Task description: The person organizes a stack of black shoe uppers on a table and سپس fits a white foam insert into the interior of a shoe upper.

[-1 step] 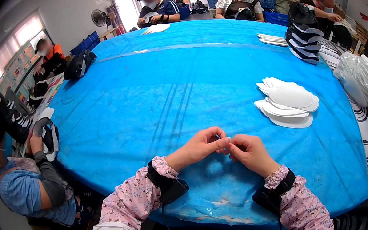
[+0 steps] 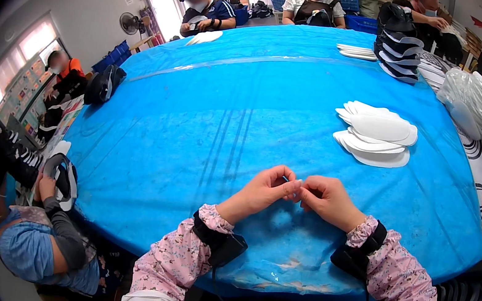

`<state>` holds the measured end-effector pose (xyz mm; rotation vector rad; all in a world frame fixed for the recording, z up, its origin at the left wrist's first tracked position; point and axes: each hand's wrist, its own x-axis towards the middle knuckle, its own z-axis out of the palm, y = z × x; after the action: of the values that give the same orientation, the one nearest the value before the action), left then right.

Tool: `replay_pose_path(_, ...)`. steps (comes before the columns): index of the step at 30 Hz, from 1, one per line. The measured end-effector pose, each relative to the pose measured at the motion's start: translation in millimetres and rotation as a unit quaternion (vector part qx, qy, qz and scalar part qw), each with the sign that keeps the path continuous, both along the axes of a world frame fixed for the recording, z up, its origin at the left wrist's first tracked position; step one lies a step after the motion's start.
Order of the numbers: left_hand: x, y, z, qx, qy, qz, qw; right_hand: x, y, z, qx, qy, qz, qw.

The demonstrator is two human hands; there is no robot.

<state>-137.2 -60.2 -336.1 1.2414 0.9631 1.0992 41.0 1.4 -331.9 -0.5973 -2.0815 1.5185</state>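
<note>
Above the near part of the blue-covered table, my left hand and my right hand meet fingertip to fingertip. Thumb and forefinger of each are pinched together. Whatever they hold, if anything, is too small to make out. Beyond my right hand lies a loose stack of white insole-shaped pads, fanned out flat on the cover. Pink flowered sleeves with dark bands around the wrists cover both my forearms.
At the far right stand stacked black-and-white shoe or cap pieces beside more white pads. Clear plastic bags crowd the right edge. A black item sits at the left edge. Several people work around the table, one close on my left.
</note>
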Motion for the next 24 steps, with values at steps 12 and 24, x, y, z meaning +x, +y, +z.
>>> replay_pose_path(12,-4.1,-0.8,0.6,0.003,0.038,0.023,0.999,0.6,-1.0,4.7,-0.001,-0.013,0.002,1.000)
replay_pose_path(24,-3.1,-0.6,-0.4,0.027,0.041,0.012,0.999,1.2,0.6,1.6,0.005,-0.014,0.013,1.000)
